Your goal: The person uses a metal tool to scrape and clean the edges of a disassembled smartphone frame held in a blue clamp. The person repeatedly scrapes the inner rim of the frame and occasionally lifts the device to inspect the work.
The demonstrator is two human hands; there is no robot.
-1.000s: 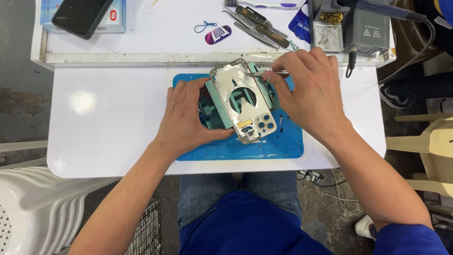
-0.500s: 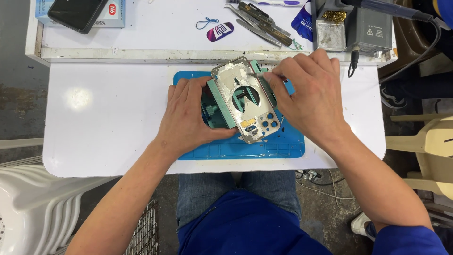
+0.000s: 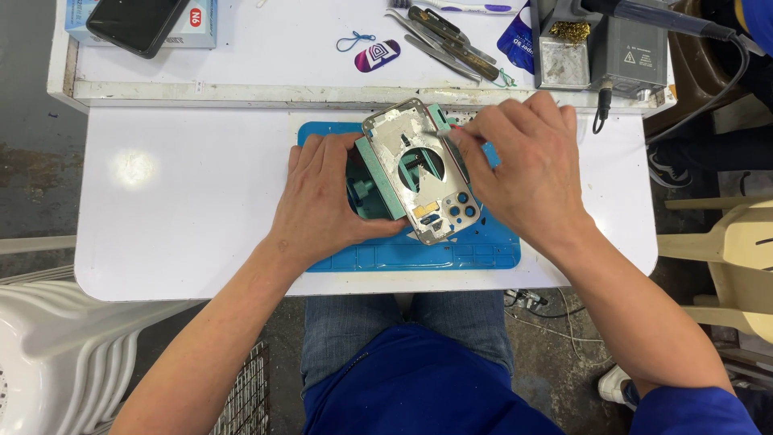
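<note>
Frame position: phone rear housing [image 3: 419,173], silver with round camera holes, sits clamped in a teal holding jig [image 3: 372,197] on the blue work mat [image 3: 483,250], mid-counter [image 3: 177,217].
Long axis: housing runs from about 11 o'clock to 5 o'clock, camera holes at the 5 o'clock end.
Left hand [image 3: 322,201]: at 9 o'clock of the housing, fingers curled over the jig and gripping it.
Right hand [image 3: 523,173]: at 3 o'clock, fingertips pinched on a thin tool at the housing's upper right edge; this hand is nearer that edge.
Hidden: tool tip and most of its shaft are covered by the fingers, so its kind cannot be told; the jig's right side is behind the hand.
Farther off: tweezers [image 3: 439,36] and a soldering station [image 3: 624,48] at 12 to 1 o'clock.
</note>
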